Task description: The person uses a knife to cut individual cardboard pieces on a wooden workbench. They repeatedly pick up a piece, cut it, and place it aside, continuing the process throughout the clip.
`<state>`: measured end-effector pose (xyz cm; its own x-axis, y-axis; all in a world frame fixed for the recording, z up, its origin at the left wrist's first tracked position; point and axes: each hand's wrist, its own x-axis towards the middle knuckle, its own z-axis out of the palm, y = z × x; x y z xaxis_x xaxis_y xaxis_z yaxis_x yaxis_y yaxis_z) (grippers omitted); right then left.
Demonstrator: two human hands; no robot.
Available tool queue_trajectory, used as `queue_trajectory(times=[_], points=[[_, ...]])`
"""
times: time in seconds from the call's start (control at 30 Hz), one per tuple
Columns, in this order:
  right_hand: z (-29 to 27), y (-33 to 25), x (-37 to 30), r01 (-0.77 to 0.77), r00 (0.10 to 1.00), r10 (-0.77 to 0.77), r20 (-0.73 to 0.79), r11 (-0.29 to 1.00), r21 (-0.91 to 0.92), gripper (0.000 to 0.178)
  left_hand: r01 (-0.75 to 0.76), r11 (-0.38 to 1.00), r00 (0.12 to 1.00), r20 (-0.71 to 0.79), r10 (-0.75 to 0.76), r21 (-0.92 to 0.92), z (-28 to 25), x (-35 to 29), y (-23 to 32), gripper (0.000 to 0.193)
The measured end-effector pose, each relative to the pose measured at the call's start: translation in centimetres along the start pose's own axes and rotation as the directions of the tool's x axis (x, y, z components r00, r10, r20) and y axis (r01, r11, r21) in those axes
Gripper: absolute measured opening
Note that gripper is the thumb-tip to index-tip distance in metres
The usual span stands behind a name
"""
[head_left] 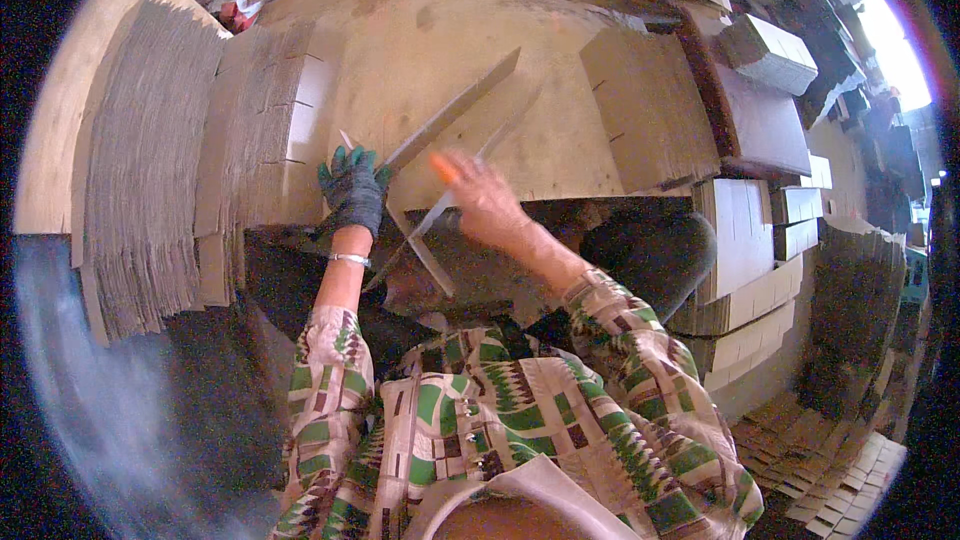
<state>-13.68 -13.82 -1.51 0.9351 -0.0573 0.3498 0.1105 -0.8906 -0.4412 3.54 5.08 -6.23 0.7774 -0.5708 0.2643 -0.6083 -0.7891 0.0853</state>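
My left hand (354,190), in a dark glove with green fingertips, is over the near edge of the wooden board. Its fingers close around the near end of a long cardboard strip (455,110), which slants away to the right. A thin pale tip pokes out beyond the fingers. My bare right hand (488,202) is a little blurred. It grips a second cardboard strip (432,216), which shows on both sides of the hand. Something orange (443,168) covers or sits at a fingertip; I cannot tell which. Another strip (430,265) hangs below, over my lap.
The wooden board (430,30) lies before me. Tall stacks of cardboard pieces (150,160) stand on the left, beside slotted pieces (262,130). A further cardboard stack (650,110) is at the right. Slotted cardboard bundles (740,230) are piled beside my right arm.
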Motion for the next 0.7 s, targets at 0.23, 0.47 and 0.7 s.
queue_trajectory(times=[0.23, 0.47, 0.7], points=[[-11.2, 20.8, -4.8, -0.607, 0.75, 0.518, -0.411, 0.293, -0.739, 0.034, -0.13, 0.967, 0.987, -0.124, 0.104, -0.219, -5.4, 1.4, 7.9, 0.065], [-19.4, 20.4, -4.0, -0.875, 0.45, 0.84, -0.305, 0.345, -0.34, 0.023, -0.074, 0.943, 0.97, 0.196, 0.144, -0.325, -3.5, 3.2, 13.6, 0.059], [-17.1, 20.1, -5.7, -0.714, 0.698, 0.527, -0.485, 0.563, -0.416, 0.039, -0.077, 0.942, 0.912, 0.359, 0.198, -0.325, 2.3, 5.2, 13.5, 0.035]])
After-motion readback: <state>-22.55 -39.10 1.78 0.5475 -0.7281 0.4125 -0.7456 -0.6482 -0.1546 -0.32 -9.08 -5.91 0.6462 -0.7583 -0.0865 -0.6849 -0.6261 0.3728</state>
